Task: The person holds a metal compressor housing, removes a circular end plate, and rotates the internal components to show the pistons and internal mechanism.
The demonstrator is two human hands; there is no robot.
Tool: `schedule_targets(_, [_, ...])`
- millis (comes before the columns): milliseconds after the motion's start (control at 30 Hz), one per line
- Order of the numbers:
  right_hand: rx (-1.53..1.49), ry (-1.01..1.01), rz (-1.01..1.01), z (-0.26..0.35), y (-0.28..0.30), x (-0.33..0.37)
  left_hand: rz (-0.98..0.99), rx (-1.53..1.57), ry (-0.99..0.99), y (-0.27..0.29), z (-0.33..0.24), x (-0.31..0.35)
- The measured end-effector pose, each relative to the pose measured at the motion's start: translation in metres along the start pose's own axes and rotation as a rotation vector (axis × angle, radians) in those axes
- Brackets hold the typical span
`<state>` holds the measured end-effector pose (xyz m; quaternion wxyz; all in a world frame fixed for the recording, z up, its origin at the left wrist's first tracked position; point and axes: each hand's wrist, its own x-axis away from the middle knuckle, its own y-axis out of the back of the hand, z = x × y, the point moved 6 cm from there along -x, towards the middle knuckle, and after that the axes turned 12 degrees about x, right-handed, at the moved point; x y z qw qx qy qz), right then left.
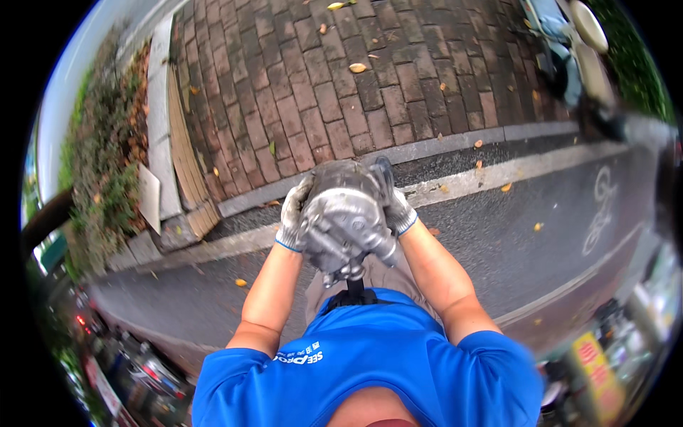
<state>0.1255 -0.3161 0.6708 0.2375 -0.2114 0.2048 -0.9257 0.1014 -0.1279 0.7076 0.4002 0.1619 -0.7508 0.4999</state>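
Note:
I hold a bulky grey metal machine part (348,206) in front of my waist. It has a rounded housing with ribs and short stubs, like a motor or gearbox casing, but its exact kind is unclear. My left hand (292,215), in a whitish glove with a blue cuff edge, grips its left side. On the opposite side, my right hand (400,212) wears a matching, dirtied glove and clasps the part. The fingers of both hands are partly hidden behind the metal.
Ahead lies a red brick pavement (320,92) with scattered leaves, edged by a grey kerb (455,144). I stand over an asphalt lane (512,249). A planted bed (107,171) runs along the left. Parked scooters (580,53) stand at the far right.

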Motion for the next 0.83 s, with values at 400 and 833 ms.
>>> schedule_targets(400, [-1.043, 0.458, 0.002, 0.172, 0.029, 0.086, 0.352, -0.564, -0.078, -0.271, 0.086, 0.058])
schedule_targets(833, [-1.226, 0.944, -0.136, 0.324, 0.225, 0.395, 0.734, -1.077, 0.036, -0.462, 0.451, 0.063])
